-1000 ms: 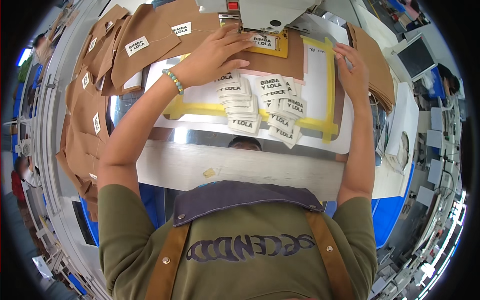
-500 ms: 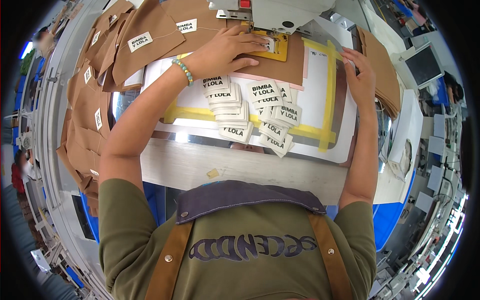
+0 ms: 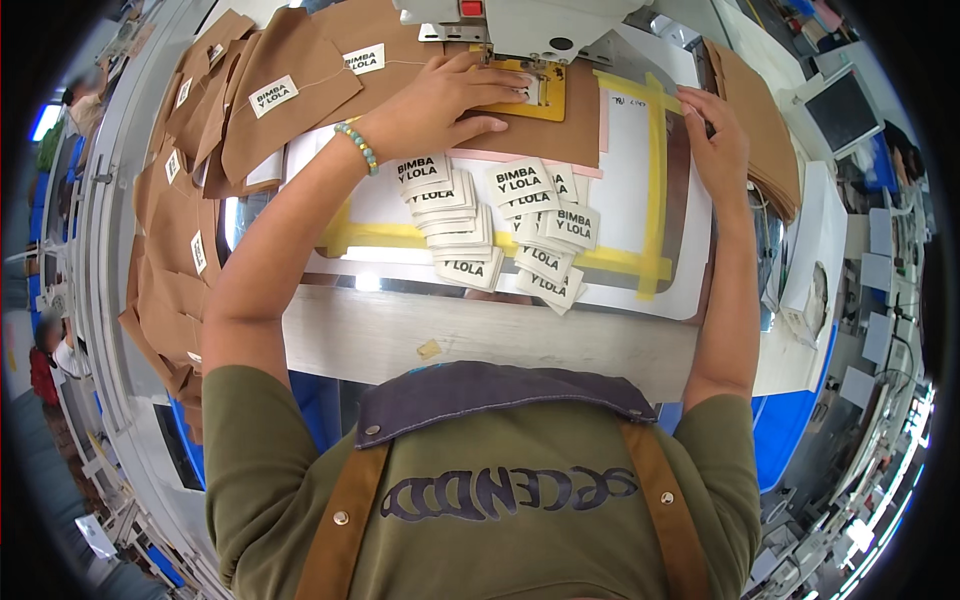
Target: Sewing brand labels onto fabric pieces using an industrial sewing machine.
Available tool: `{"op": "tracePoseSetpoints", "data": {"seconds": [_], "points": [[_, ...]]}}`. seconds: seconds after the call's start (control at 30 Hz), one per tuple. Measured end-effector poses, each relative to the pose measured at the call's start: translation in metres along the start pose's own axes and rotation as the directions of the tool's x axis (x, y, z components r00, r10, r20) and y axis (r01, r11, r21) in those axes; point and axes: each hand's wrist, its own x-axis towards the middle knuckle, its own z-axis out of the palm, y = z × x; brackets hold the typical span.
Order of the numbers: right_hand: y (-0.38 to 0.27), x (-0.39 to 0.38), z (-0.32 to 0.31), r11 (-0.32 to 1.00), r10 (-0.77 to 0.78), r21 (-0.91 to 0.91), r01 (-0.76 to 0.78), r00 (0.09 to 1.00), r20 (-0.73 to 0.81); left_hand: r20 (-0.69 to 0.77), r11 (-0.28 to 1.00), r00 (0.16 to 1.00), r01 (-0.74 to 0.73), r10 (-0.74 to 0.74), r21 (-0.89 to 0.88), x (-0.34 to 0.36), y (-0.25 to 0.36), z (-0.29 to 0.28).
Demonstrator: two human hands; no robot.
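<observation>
Below the head of a sewing machine, a brown fabric panel lies flat with a yellow frame-shaped guide on it. My left hand presses down there, fingers stretched toward the guide's opening and a white label partly hidden by my fingertips. At the right, my right hand rests by the edge of the white, yellow-taped board, fingers loosely bent with nothing visible in them. In front of the brown panel, two overlapping rows of white printed labels lie fanned out.
Brown panels with sewn labels, joined by thread, pile up at the left. A stack of plain brown panels stands at the right, near a small screen. A tan scrap lies on the table's front strip.
The whole view has shifted slightly. Both my hands keep about the same places, the left on the brown panel by the guide and the right at the board's edge.
</observation>
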Motion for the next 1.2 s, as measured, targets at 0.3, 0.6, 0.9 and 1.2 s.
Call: {"op": "tracePoseSetpoints", "data": {"seconds": [0.3,0.6,0.9,1.2], "points": [[-0.002,-0.002,0.001,1.0,-0.029,-0.012,0.029,1.0,0.001,-0.028,0.997,0.997,0.069,-0.069,-0.023,0.012,-0.015,0.01],[-0.029,-0.002,0.009,0.984,-0.013,0.18,0.006,0.999,0.04,-0.055,0.966,0.977,0.193,-0.205,-0.172,0.01,-0.04,0.005],[-0.088,0.012,0.027,0.937,-0.213,-0.162,0.308,0.875,0.434,-0.024,0.974,0.986,0.159,-0.165,-0.164,-0.036,-0.06,-0.03],[-0.088,0.009,0.026,0.931,-0.215,-0.185,0.314,0.882,0.419,0.023,0.964,0.978,0.21,-0.209,-0.165,-0.039,-0.056,-0.028]]}}
